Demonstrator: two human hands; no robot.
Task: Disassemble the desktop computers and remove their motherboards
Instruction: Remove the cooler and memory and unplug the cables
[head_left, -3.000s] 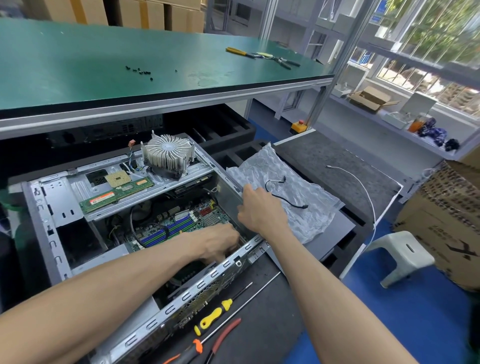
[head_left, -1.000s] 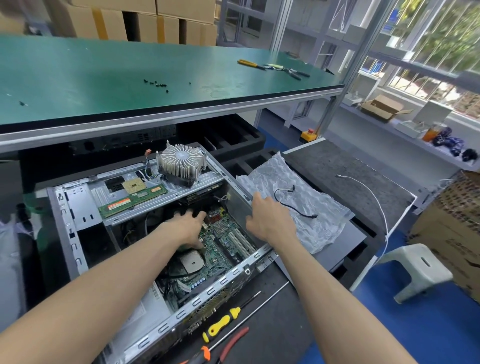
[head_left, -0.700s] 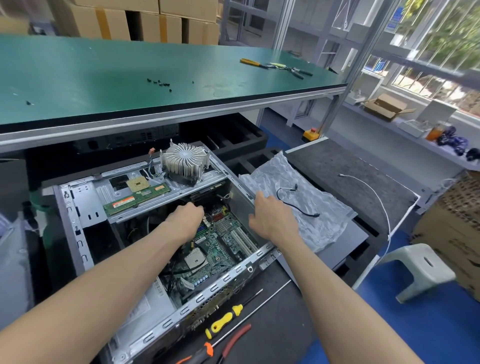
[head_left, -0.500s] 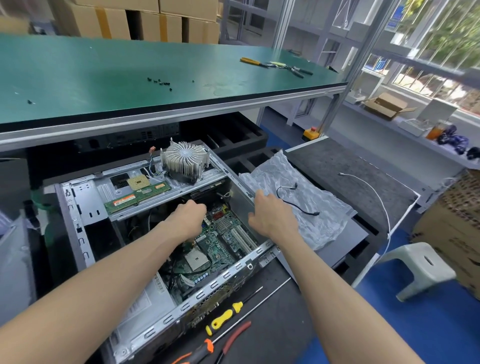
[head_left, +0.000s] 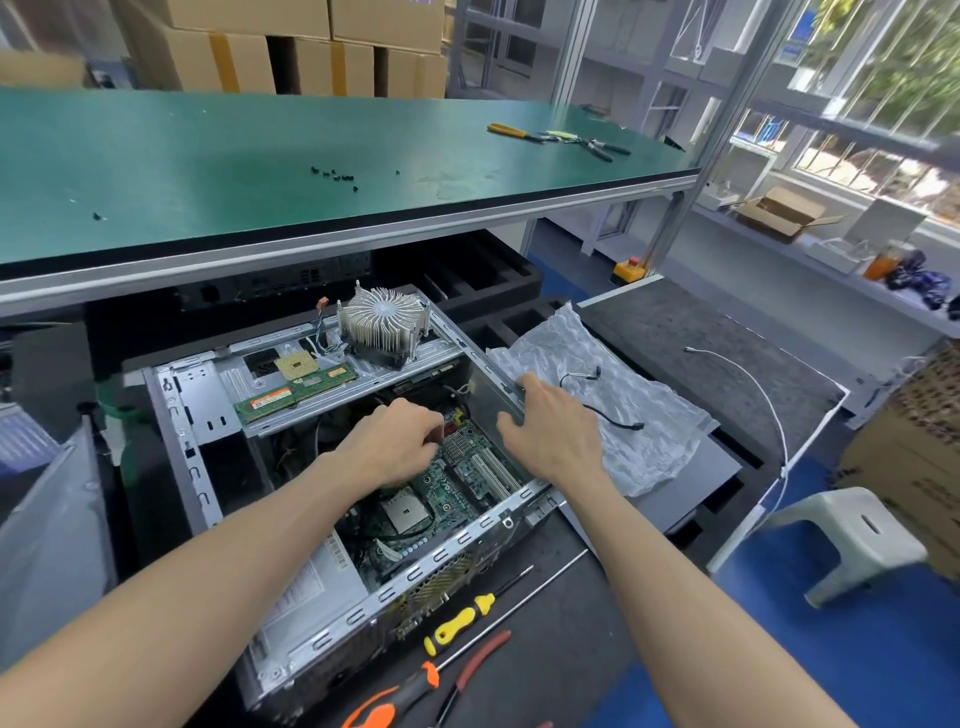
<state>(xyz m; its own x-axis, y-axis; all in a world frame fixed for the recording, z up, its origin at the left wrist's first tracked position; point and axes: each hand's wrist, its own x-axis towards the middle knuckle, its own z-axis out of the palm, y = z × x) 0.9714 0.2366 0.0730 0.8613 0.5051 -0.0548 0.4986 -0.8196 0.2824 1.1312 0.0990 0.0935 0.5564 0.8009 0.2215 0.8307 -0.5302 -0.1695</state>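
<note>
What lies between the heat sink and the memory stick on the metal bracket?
In the head view, a loose gold-topped processor chip lies between the heat sink and the memory stick, with thin coloured wires beside it.

Bare, dull grey sheet metal forms the computer case (head_left: 179, 415). A ribbed metal heatsink (head_left: 382, 325) gleams; the green bench (head_left: 260, 171) is matt and smooth.

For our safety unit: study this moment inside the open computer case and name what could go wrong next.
The heatsink, processor chip and memory stick lie loose on the case's drive bracket; jolting could tip them onto the motherboard. Bare hands work beside the case's metal edges, which might cut.
</note>
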